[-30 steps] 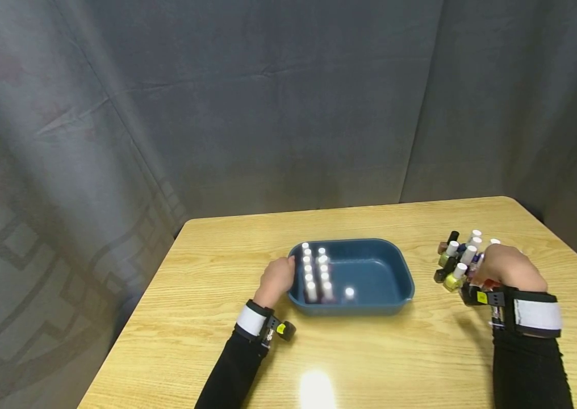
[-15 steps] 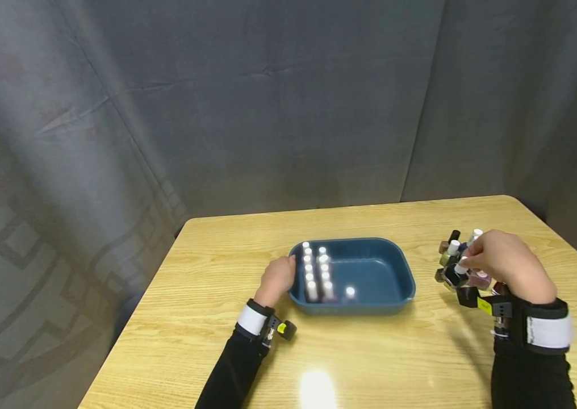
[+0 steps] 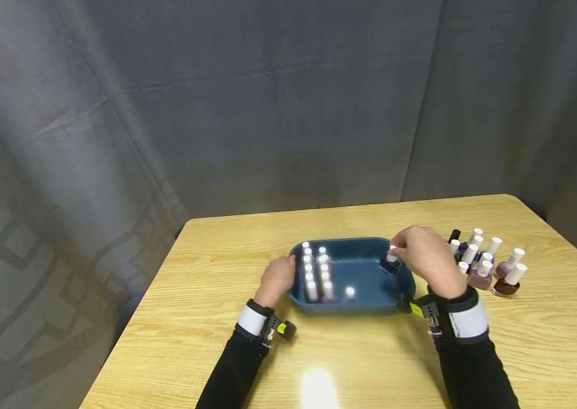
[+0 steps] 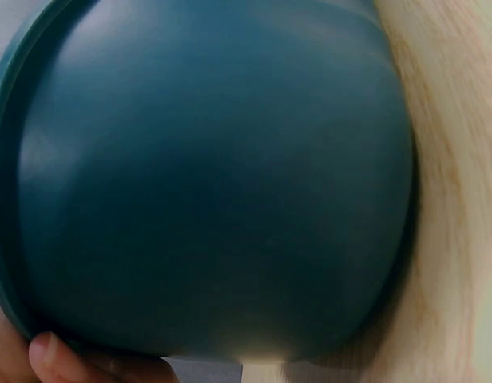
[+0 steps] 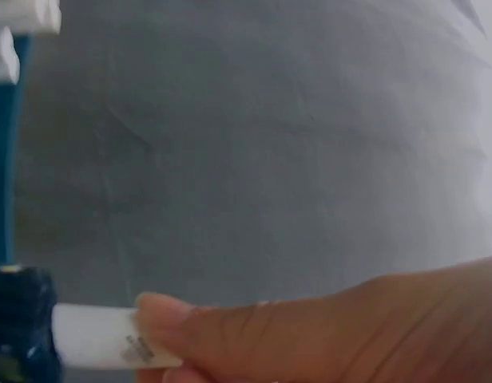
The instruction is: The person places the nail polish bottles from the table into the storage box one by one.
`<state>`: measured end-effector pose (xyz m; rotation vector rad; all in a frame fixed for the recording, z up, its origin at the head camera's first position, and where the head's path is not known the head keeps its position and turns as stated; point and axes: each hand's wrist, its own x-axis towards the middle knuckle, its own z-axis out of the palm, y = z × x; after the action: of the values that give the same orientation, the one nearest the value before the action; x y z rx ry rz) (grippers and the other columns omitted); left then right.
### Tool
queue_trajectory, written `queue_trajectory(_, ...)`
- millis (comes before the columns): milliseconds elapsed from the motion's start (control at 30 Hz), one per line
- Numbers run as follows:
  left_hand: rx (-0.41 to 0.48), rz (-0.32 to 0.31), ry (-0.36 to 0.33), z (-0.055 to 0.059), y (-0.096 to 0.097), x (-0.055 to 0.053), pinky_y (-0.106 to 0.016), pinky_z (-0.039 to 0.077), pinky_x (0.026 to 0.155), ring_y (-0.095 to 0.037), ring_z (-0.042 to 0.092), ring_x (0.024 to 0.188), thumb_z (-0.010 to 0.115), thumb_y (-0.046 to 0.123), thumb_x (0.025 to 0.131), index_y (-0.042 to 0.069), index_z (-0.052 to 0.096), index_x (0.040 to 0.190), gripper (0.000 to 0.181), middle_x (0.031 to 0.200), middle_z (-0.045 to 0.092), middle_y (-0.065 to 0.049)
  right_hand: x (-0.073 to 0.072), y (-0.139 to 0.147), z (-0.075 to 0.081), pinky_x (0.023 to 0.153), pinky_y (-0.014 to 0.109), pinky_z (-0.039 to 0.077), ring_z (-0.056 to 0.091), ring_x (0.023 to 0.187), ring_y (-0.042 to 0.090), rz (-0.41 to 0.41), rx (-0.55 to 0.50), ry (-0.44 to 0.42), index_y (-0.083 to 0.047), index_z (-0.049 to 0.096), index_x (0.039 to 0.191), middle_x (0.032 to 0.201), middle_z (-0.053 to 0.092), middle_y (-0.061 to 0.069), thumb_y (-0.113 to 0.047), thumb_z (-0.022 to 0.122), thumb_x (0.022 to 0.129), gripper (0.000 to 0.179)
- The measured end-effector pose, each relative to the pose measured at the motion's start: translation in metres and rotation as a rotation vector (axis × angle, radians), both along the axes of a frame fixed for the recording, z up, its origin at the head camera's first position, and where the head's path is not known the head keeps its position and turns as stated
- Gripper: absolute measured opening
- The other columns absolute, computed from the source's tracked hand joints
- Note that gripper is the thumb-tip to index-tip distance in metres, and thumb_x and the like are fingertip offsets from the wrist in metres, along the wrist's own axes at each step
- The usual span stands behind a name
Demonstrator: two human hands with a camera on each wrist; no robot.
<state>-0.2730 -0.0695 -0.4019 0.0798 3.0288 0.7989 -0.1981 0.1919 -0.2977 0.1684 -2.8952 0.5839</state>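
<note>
My left hand grips the left end of a blue oblong tray. In the left wrist view its fingertips show at the tray's rim, and the tray's outer wall fills most of that view. My right hand pinches the white cap of a dark nail polish bottle, held tilted over the tray's right end. The right wrist view shows thumb and finger on that cap, above the dark blue glass. Inside the tray, white-capped bottles stand in two rows at the left, with one more bottle apart from them.
On the table right of the tray stands a cluster of nail polish bottles, mostly white-capped, one with a black cap. A brown bottle sits at its right front. A grey curtain hangs behind the wooden table.
My right hand has taken a dark nail polish bottle from the cluster and moved left with it over the tray. My left hand keeps its place on the tray.
</note>
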Motion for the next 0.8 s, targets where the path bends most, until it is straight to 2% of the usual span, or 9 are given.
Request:
queue_trajectory(300, 0.002, -0.009, 0.007, 0.001, 0.002, 0.000, -0.031, 0.041, 0.048, -0.023, 0.055, 0.065, 0.030, 0.032, 0.100, 0.002, 0.062, 0.080, 0.048, 0.085, 0.064, -0.018, -0.014, -0.040, -0.023, 0.060, 0.037, 0.050, 0.063, 0.074, 0.023, 0.134, 0.025, -0.028, -0.005, 0.071, 0.088, 0.086, 0.070, 0.009, -0.006, 0.065, 0.079, 0.011)
queue_trajectory(433, -0.003, -0.015, 0.013, 0.000, 0.002, 0.000, -0.031, 0.042, 0.048, -0.023, 0.056, 0.066, 0.031, 0.031, 0.100, 0.001, 0.062, 0.081, 0.047, 0.086, 0.064, -0.018, -0.015, -0.048, -0.031, 0.058, 0.033, 0.049, 0.061, 0.069, 0.018, 0.184, 0.051, -0.057, -0.007, 0.071, 0.086, 0.083, 0.069, 0.006, -0.003, 0.061, 0.078, 0.014)
queue_trajectory(667, -0.002, -0.010, 0.013, -0.002, 0.001, -0.001, -0.033, 0.043, 0.050, -0.024, 0.057, 0.068, 0.030, 0.031, 0.100, 0.000, 0.063, 0.084, 0.048, 0.088, 0.065, -0.018, -0.018, -0.057, -0.041, 0.060, 0.033, 0.051, 0.061, 0.073, 0.019, 0.213, 0.073, -0.098, -0.009, 0.071, 0.087, 0.085, 0.069, 0.005, -0.003, 0.063, 0.076, 0.015)
queue_trajectory(800, 0.002, -0.002, 0.004, -0.001, 0.001, -0.001, -0.034, 0.044, 0.051, -0.025, 0.058, 0.069, 0.030, 0.032, 0.100, 0.000, 0.063, 0.086, 0.048, 0.090, 0.065, -0.019, -0.017, -0.062, -0.044, 0.056, 0.029, 0.048, 0.060, 0.067, 0.017, 0.233, 0.086, -0.103, -0.010, 0.070, 0.083, 0.080, 0.068, 0.003, -0.001, 0.063, 0.073, 0.015)
